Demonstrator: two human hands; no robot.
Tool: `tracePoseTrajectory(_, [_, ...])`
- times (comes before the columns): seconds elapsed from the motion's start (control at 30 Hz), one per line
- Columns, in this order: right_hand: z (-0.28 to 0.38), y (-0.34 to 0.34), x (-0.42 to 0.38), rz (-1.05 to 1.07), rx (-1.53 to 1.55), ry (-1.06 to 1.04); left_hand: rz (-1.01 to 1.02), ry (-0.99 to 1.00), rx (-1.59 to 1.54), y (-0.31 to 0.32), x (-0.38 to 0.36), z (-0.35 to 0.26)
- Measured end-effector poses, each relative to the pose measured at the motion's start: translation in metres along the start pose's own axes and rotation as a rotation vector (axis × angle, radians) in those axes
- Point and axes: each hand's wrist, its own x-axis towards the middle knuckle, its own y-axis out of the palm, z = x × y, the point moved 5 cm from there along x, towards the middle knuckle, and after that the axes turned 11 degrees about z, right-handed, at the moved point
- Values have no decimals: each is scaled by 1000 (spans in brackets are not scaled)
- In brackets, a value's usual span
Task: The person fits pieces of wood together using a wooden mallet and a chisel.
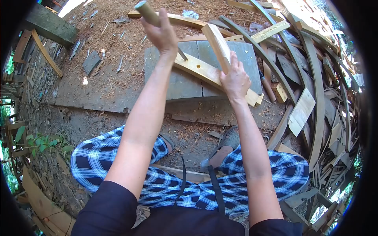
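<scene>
My left hand (160, 37) is closed around the thick round handle of a chisel (147, 13). The narrow blade slants down from my fist, its tip at a hole in a pale wooden bar (206, 72). A second round hole shows farther along that bar. My right hand (236, 82) is wrapped round the lower end of a squared wooden block (217, 44), which points up and away to the left. This hand is over the bar's near right end; whether it touches the bar is hidden. Under the bar lies a grey flat slab (177, 88).
Curved wooden strips (315, 90) and offcuts are heaped on the right. A drilled small block (279, 92) lies by the slab's right edge. Wood shavings (110, 43) cover the ground ahead. A heavy beam (53, 25) juts in at upper left. My crossed legs (106, 157) are close below.
</scene>
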Motion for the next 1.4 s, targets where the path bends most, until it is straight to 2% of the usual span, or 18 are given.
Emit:
tracePoseTrajectory(0.03, [0,-3,-4,-17,-4,2,103,-152,-173,-5,2,4])
tracePoseTrajectory(0.1, [-2,1,-13,1,56,33,185,-138,-316,-17,5,6])
tracePoseTrajectory(0.17, [0,2,-17,-5,60,35,202,-150,-339,-25,9,10])
tracePoseTrajectory(0.23, [4,2,-22,-31,39,-19,312,-194,-264,-30,12,15])
tracePoseTrajectory(0.4, [0,5,-19,28,71,16,275,-251,-420,-29,27,7])
tracePoseTrajectory(0.5, [1,4,-20,33,67,14,168,-329,-365,-18,25,11])
tracePoseTrajectory(0.57, [1,5,-21,38,69,17,97,-347,-461,-9,22,12])
tracePoseTrajectory(0.7, [5,3,-24,10,62,10,25,-204,-280,15,12,-10])
tracePoseTrajectory(0.77, [6,2,-24,-10,52,6,21,-196,-267,19,13,-2])
tracePoseTrajectory(0.83, [6,2,-24,-18,43,-13,33,25,-48,25,13,-6])
tracePoseTrajectory(0.9, [4,2,-25,-18,46,-7,29,44,-13,30,10,-5])
tracePoseTrajectory(0.97, [6,1,-24,-20,54,-13,-22,187,73,31,8,-13])
tracePoseTrajectory(1.2, [3,3,-26,-35,55,-31,-103,122,70,15,5,-12])
tracePoseTrajectory(1.4, [4,1,-26,-32,58,-35,-35,92,63,35,-1,-21])
